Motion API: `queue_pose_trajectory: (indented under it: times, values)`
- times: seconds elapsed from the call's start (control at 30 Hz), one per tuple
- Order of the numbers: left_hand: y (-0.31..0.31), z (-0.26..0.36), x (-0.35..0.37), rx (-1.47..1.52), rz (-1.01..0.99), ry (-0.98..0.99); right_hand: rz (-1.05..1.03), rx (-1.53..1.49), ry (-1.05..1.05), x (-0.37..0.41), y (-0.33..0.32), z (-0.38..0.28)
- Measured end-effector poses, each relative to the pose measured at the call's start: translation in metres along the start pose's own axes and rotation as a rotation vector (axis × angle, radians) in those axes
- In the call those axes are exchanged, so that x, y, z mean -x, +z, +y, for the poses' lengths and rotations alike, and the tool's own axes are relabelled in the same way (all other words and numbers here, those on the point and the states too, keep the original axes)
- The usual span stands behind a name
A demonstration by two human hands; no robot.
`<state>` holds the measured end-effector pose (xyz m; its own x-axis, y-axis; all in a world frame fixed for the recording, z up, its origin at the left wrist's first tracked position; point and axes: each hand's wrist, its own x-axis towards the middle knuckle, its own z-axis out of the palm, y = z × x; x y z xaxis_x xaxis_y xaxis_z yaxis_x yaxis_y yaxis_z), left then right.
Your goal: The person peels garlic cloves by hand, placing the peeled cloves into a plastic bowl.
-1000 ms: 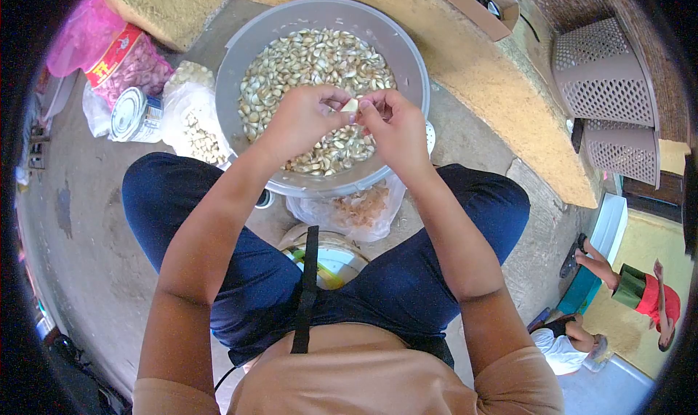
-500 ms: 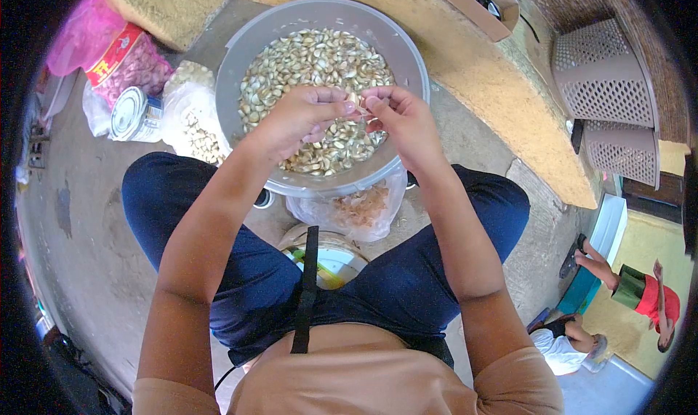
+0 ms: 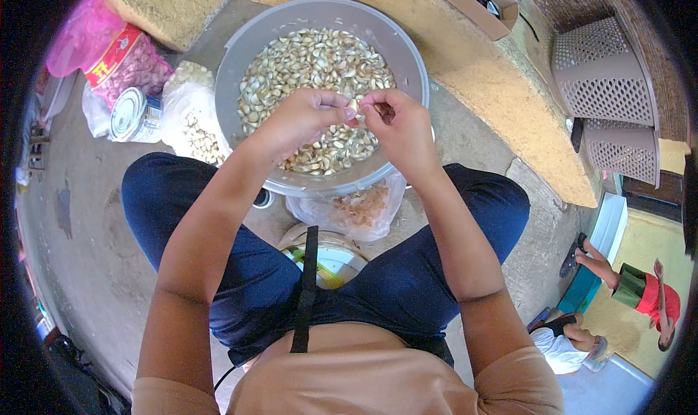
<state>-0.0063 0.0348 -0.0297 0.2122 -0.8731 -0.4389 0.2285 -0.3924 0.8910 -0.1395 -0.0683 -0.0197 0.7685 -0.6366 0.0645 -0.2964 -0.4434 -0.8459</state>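
Observation:
A large grey basin point(image 3: 231, 81) holds many pale garlic cloves point(image 3: 320, 66) in liquid. Over it, my left hand point(image 3: 309, 121) pinches a small pale clove point(image 3: 354, 106) between thumb and fingers. Close on its right, my right hand point(image 3: 398, 121) is closed with fingertips at the same clove; a bit of brownish skin seems to show by its curled fingers. Below the basin's near rim lies a clear plastic bag point(image 3: 389, 208) with papery peels point(image 3: 361, 206) inside.
At the left are a pink net sack point(image 3: 138, 70), a tin can point(image 3: 129, 113) and a white bag of cloves point(image 3: 200, 137). A low yellow wall point(image 3: 465, 73) curves behind the basin. Two people point(image 3: 658, 302) point(image 3: 560, 346) are at the far right, near perforated grey crates point(image 3: 607, 84).
My right hand's fingers have curled in more tightly, and brownish skin now shows by them. My left hand has shifted slightly, still pinching at the clove.

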Motion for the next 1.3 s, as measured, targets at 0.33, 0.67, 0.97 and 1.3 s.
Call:
queue_pose_trajectory:
  times: [0.33,0.67,0.97,1.3]
  values:
    - [-0.007,-0.002,0.0,0.149,-0.131,-0.034,0.008,0.002,0.168,-0.015,-0.021,0.028]
    - [-0.029,0.01,0.006,0.249,0.039,0.002,-1.049,0.492,-0.1,0.044,0.038,0.096]
    - [-0.168,0.02,0.083,-0.904,0.784,0.236,-1.299,0.712,-0.07,0.061,0.064,0.156]
    - [-0.288,-0.038,0.113,-1.228,0.891,-0.411,-1.224,0.69,-0.001,0.062,0.066,0.151]
